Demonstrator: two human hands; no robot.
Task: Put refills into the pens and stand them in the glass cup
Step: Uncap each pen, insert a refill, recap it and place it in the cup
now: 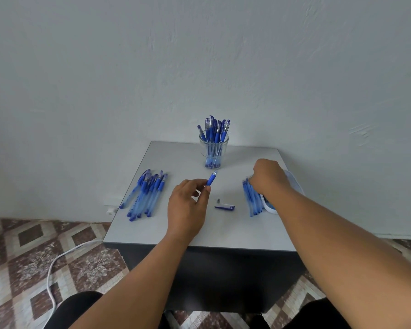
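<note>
On the grey table top (pixel 152 231), head view: glass cup (pixel 213 150) stands at the far edge, close to the wall (pixel 199 55), holding a bunch of capped blue pens (pixel 215 129) upright, caps up.

Left hand (pixel 188 205) hovers mid-table, thumb and fingertips pinching a blue pen barrel (pixel 211 179) near its grip end; the barrel tilts up and away toward the cup, tip end apart from the cup base. Fingers curled round it, not spread.

Right hand (pixel 268 176) is down at the right side, over the far ends of a row of blue refills (pixel 253 200). Fingers bent downward and hidden behind the back of the hand, so can't tell whether they have hold of a refill. Just right of the refills, partly under the forearm, a white tray (pixel 269 208) runs along the table's right edge.

Loose between the hands: a small metal pen tip (pixel 219 200) and a blue cap (pixel 224 207), lying flat, just apart from each other.

Left side: a fanned pile of blue pens (pixel 145 193), lower ends near the table's left edge.

Bare table surface in the near half, up to the front edge. White cable (pixel 55 264) trails over the patterned floor tiles (pixel 22 257) at left.
</note>
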